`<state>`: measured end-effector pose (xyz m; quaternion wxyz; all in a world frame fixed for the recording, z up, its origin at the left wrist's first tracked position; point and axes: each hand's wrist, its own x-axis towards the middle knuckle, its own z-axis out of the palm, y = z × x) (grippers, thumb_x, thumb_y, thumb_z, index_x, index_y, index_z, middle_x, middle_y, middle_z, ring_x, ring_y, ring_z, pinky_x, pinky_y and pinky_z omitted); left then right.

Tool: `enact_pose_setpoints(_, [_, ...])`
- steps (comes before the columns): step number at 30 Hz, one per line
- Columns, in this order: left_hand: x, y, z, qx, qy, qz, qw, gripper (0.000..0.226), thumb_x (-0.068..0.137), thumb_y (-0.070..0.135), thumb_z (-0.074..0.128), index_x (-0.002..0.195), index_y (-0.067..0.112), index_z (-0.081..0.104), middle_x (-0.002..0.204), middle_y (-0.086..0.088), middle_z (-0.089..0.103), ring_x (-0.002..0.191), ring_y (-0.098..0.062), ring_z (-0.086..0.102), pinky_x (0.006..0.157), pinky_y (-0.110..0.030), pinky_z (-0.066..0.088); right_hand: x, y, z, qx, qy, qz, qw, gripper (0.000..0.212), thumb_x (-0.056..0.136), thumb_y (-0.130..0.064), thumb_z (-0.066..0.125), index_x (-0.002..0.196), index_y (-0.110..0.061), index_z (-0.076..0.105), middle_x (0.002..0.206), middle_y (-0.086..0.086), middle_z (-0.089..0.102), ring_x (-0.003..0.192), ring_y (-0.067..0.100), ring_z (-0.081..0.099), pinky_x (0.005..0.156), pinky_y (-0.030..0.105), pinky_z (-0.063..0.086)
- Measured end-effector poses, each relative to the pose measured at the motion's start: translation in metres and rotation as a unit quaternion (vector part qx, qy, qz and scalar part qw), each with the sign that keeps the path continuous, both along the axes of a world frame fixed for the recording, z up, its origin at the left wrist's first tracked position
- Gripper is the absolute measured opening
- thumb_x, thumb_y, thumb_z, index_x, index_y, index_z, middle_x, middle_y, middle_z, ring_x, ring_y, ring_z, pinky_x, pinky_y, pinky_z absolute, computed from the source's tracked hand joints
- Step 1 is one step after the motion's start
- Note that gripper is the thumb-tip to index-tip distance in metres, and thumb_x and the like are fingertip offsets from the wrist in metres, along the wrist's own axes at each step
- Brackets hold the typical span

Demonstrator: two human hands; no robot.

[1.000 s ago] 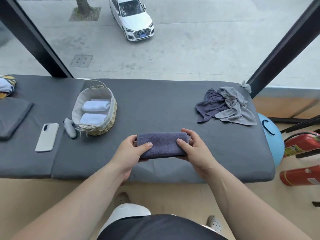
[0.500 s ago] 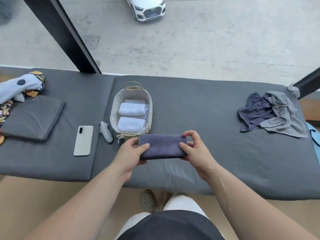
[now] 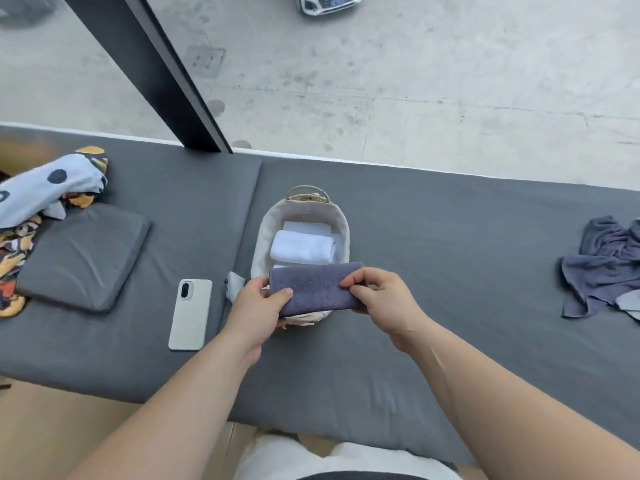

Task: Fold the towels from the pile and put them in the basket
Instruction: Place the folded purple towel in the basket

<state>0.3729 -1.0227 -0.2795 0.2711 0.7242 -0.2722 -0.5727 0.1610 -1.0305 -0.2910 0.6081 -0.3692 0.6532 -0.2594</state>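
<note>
Nothing legible from here.
The white car (image 3: 309,5) on the street at twelve o'clock carries a blue number plate (image 3: 337,1), but its characters are too blurred to make out.

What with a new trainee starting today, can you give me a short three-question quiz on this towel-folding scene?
1. True or false: the left hand and right hand both grip the folded dark towel.
2. Which lies left of the basket? A phone; B mug; C book.
3. Fill in: the unfolded pile lies on the person's ____ side.
Key: 1 true; 2 A; 3 right.
</note>
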Motion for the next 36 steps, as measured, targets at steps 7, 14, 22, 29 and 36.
enact_pose_setpoints(7, [0.028,-0.118,-0.072,-0.013,-0.007,-0.062,0.998,0.026,0.090,0.002,0.056,0.110,0.015,0.065,0.099,-0.005,0.074,0.088,-0.020,0.068,0.073,-0.036,0.056,0.044,-0.090,-0.060,-0.021,0.082,-0.086,0.993,0.043,0.090,-0.001,0.054,0.070,-0.031,0.077,0.077,-0.016,0.072,0.092,0.016,0.069,0.090,0.040,0.058])
enact_pose_setpoints(14, [0.031,-0.180,-0.128,-0.072,-0.154,-0.188,0.967,0.042,0.098,0.017,0.053,0.139,0.019,0.045,0.124,0.003,0.057,0.110,-0.020,0.056,0.095,-0.031,0.044,0.082,-0.150,-0.111,0.007,0.122,-0.189,0.974,0.037,0.089,-0.002,0.047,0.084,-0.025,0.076,0.088,-0.008,0.071,0.078,0.013,0.061,0.064,0.024,0.049])
enact_pose_setpoints(22, [0.011,-0.183,-0.152,-0.092,-0.255,-0.211,0.939,0.047,0.098,0.014,0.049,0.143,0.006,0.038,0.143,-0.013,0.047,0.129,-0.031,0.047,0.105,-0.040,0.040,0.100,-0.159,-0.130,-0.034,0.216,-0.140,0.966,0.035,0.095,-0.006,0.045,0.102,-0.022,0.075,0.121,-0.007,0.062,0.099,0.012,0.057,0.080,0.022,0.042])
enact_pose_setpoints(29, [0.007,-0.131,-0.138,-0.204,-0.391,-0.311,0.842,0.062,0.093,0.014,0.051,0.152,0.012,0.031,0.160,-0.011,0.022,0.144,-0.032,0.021,0.117,-0.045,0.025,0.105,-0.156,-0.144,-0.062,0.267,-0.080,0.958,0.037,0.094,-0.001,0.045,0.115,-0.014,0.072,0.134,-0.002,0.051,0.109,0.006,0.047,0.084,0.005,0.032])
enact_pose_setpoints(36, [0.018,-0.124,-0.148,-0.140,-0.510,-0.603,0.598,0.049,0.099,0.025,0.032,0.148,0.020,0.035,0.160,-0.006,0.006,0.147,-0.038,-0.012,0.108,-0.061,-0.021,0.100,-0.158,-0.151,-0.030,0.278,0.007,0.960,0.040,0.099,-0.010,0.043,0.131,-0.021,0.064,0.148,0.000,0.042,0.128,0.015,0.048,0.094,0.012,0.030])
